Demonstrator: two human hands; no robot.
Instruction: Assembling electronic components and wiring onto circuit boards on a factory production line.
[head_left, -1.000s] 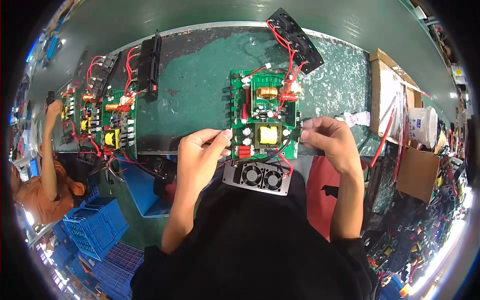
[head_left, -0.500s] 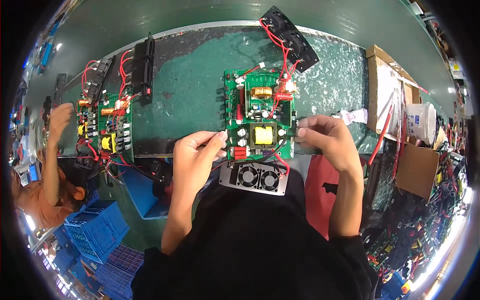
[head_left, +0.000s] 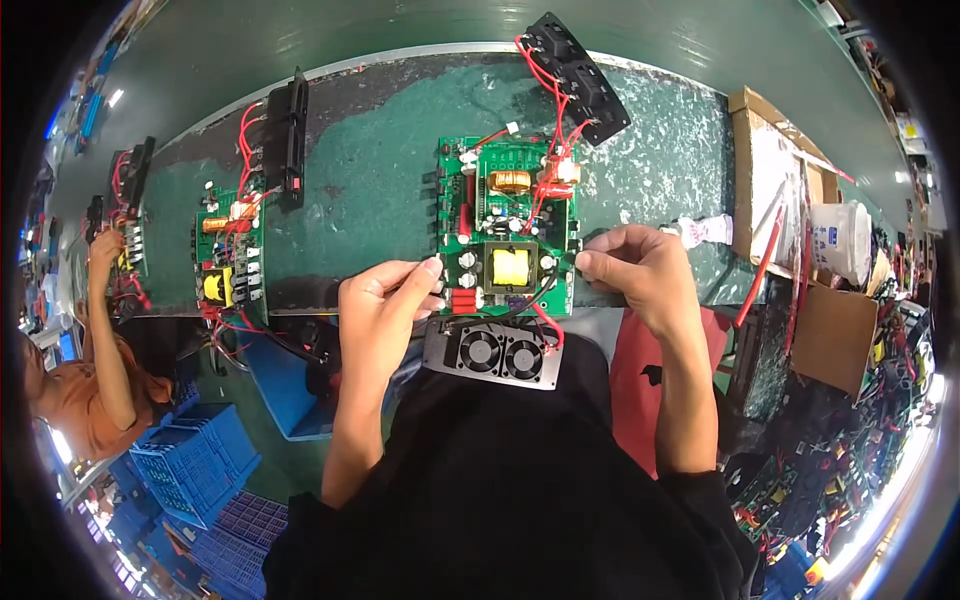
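Green circuit board (head_left: pixel 510 225) lies between the hands: right of the left hand (head_left: pixel 380 310), left of the right hand (head_left: pixel 650 280), neither clearly nearer. Left thumb and fingers pinch its left edge; right thumb and forefinger pinch the right edge, opposite. Long axis runs away from the body, crossing the line between the hands about squarely, most of the length ahead of the grips. Near end faces the two-fan panel (head_left: pixel 500 356), bodyward of both grips; far end points toward the wired black panel (head_left: pixel 577 80), ahead and slightly left of the right hand

Worn green bench (head_left: pixel 375 190) beneath circuit boards (head_left: pixel 506 226)
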